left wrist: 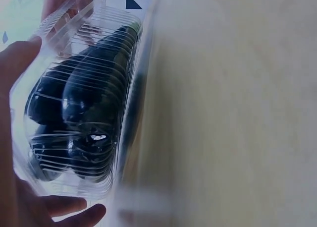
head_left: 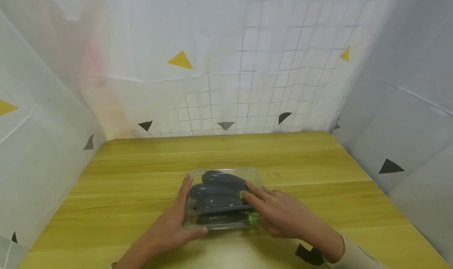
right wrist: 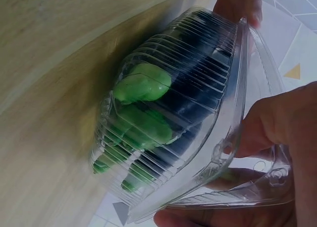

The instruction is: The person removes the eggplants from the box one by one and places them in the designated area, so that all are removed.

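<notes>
A clear plastic clamshell box (head_left: pixel 226 174) lies on the wooden table (head_left: pixel 141 174), near its front middle. Inside are dark purple eggplants (head_left: pixel 219 190) with green stems (head_left: pixel 253 218) toward the right; the stems (right wrist: pixel 143 85) fill the right wrist view. My left hand (head_left: pixel 178 218) holds the box's left side, fingers along the edge and thumb round the front corner. My right hand (head_left: pixel 276 214) grips the right side, fingers on the lid, and pinches the lid's rim (right wrist: pixel 237 138). The left wrist view shows the eggplants (left wrist: pixel 89 98) through the ribbed lid.
White sheets with yellow and black triangles wall the table in on the left (head_left: pixel 42 151), back (head_left: pixel 226 84) and right (head_left: pixel 400 123). A black triangle mark (head_left: pixel 307 255) sits on the table's front edge beside my right wrist. Bare wood surrounds the box.
</notes>
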`<action>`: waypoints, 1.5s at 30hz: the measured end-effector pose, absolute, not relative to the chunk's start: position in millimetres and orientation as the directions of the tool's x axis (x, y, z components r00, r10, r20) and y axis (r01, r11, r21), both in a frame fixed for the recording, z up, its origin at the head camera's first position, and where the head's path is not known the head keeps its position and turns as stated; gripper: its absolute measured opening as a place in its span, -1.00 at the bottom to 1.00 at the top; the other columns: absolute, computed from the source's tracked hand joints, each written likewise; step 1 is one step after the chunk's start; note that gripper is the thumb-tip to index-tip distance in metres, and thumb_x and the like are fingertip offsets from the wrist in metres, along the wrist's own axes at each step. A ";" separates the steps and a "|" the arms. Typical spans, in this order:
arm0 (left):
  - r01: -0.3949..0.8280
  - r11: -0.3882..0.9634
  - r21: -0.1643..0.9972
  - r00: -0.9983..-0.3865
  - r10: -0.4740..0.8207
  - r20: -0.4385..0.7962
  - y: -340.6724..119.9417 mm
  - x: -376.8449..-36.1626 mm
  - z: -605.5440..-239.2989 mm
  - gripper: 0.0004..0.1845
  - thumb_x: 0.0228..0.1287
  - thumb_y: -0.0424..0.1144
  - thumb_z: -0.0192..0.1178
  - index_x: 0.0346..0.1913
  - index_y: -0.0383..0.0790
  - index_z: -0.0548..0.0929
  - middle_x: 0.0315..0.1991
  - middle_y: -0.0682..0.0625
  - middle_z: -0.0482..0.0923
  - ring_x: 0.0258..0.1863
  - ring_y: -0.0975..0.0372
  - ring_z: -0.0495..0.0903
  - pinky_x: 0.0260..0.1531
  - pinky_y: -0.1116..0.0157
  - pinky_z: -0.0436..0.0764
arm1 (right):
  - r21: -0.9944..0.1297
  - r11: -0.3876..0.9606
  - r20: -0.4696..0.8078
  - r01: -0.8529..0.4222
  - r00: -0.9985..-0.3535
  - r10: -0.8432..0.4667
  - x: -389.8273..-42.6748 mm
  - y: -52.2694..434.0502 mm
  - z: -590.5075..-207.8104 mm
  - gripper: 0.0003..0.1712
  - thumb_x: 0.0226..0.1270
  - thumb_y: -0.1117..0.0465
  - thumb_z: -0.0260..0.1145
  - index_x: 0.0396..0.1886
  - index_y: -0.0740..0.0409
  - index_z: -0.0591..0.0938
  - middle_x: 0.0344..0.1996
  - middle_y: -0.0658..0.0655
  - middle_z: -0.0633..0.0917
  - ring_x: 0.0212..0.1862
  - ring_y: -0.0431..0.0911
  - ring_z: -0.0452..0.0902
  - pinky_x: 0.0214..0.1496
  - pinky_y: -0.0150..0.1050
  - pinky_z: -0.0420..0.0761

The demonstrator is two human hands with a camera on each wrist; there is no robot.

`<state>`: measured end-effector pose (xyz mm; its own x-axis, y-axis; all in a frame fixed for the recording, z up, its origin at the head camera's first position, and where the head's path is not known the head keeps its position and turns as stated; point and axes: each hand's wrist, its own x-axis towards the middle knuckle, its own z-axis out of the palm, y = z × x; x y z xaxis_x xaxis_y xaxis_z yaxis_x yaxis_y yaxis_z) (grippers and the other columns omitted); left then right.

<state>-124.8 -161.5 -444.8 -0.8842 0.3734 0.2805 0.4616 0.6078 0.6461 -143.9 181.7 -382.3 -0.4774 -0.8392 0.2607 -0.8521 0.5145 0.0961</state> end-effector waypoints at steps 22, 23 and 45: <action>0.750 0.418 0.513 -0.661 0.504 0.555 -161.6 -119.7 -454.2 -0.22 0.36 -0.43 0.17 0.56 -0.37 0.05 0.64 -0.39 -0.39 0.56 -0.28 -0.06 0.52 0.28 -0.04 | 0.130 0.495 0.257 -0.859 -0.453 -0.854 -144.9 181.4 -382.6 -0.16 0.15 0.23 0.53 0.45 0.25 0.45 0.39 0.41 0.48 -0.01 0.23 0.73 -0.37 -0.13 0.69; 0.751 0.421 0.509 -0.660 0.501 0.560 -160.9 -119.2 -454.2 -0.21 0.33 -0.45 0.16 0.55 -0.36 0.06 0.65 -0.39 -0.39 0.56 -0.28 -0.02 0.51 0.28 0.00 | 0.128 0.493 0.261 -0.861 -0.450 -0.854 -145.2 181.7 -382.3 -0.14 0.14 0.22 0.55 0.44 0.24 0.44 0.39 0.41 0.48 -0.01 0.22 0.73 -0.35 -0.11 0.71; 0.593 0.516 0.618 -0.805 0.358 0.474 -162.3 -115.6 -458.5 0.08 0.46 -0.32 0.26 0.69 -0.16 -0.35 0.70 -0.13 -0.26 0.46 -0.08 0.30 0.33 -0.18 0.28 | 0.001 0.503 0.423 -0.864 -0.455 -0.783 -163.5 191.3 -371.5 -0.17 -0.03 0.41 0.40 0.38 0.24 0.51 0.28 0.29 0.62 -0.63 -0.36 0.03 -0.68 -0.51 0.09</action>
